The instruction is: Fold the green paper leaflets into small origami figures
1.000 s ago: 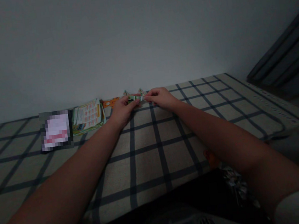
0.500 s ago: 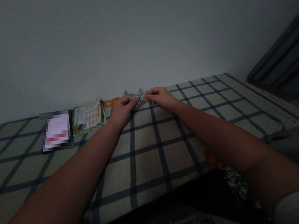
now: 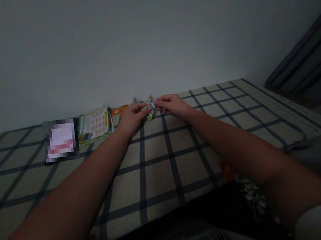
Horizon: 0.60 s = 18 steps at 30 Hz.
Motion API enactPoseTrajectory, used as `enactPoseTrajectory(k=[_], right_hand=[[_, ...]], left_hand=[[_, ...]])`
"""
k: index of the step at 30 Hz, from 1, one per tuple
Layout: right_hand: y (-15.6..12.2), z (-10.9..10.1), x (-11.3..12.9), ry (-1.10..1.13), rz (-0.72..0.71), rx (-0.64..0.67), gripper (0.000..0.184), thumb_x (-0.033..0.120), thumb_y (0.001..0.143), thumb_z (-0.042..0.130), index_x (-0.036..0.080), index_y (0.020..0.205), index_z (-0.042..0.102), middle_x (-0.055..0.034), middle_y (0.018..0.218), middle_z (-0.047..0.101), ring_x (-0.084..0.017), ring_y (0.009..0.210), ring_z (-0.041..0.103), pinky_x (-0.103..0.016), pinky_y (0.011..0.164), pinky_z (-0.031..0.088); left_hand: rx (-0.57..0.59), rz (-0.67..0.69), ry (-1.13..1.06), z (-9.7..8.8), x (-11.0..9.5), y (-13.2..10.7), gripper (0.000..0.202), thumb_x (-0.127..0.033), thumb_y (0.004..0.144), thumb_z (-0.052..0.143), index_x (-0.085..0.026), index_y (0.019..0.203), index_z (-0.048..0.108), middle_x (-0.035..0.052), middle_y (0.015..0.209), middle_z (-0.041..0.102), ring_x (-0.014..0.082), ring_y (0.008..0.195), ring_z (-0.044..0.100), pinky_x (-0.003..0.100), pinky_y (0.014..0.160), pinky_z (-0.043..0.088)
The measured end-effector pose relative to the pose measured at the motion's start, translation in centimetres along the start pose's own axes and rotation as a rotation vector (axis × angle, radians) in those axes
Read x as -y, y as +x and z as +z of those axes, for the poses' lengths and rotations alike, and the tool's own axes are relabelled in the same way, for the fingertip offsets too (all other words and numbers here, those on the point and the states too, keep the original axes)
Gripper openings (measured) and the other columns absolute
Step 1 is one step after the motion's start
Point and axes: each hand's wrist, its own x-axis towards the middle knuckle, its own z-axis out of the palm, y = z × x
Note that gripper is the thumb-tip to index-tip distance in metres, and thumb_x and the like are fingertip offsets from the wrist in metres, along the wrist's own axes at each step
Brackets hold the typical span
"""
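Both arms reach far across a checked cloth [image 3: 159,162] toward the wall. My left hand [image 3: 131,118] and my right hand [image 3: 173,104] meet over a small folded piece of printed green paper [image 3: 150,111]. Fingertips of both hands pinch it between them, the paper tilted just above the cloth. Right behind the hands, two small folded paper shapes [image 3: 142,99] stand against the wall, partly hidden by my fingers.
A stack of printed green and orange sheets [image 3: 94,124] lies left of my hands, with an orange paper piece [image 3: 118,110] beside it and a blurred white card [image 3: 61,140] farther left. Dark curtain folds [image 3: 306,66] hang at the right. The room is dim.
The small folded paper has turned from lying level between my fingers to a tilted position, a little lower. Both arms have stayed where they were.
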Motion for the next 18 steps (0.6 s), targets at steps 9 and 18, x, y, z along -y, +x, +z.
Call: enactPoseTrajectory(k=[9,18], right_hand=[[0.08,-0.15,0.26,-0.043,-0.036,-0.024,0.013,0.027,0.086,0.074,0.016,0.081,0.071,-0.0016,0.079,0.071,-0.009,0.063,0.056,-0.021,0.060,0.049],[-0.04,0.03,0.34,0.028,-0.004,-0.061,0.013,0.028,0.090,0.070,0.016,0.084,0.070,-0.0026,0.083,0.072,-0.010,0.070,0.061,-0.019,0.058,0.048]], left_hand=[[-0.001,-0.057,-0.132,0.26,-0.31,-0.05,0.045,-0.054,0.059,0.094,-0.017,0.082,0.080,0.0062,0.082,0.076,0.0168,0.072,0.065,0.030,0.073,0.052],[-0.005,0.001,-0.027,-0.19,0.26,0.17,0.037,-0.050,0.067,0.090,-0.018,0.084,0.083,0.0057,0.080,0.077,0.0160,0.070,0.064,0.029,0.071,0.051]])
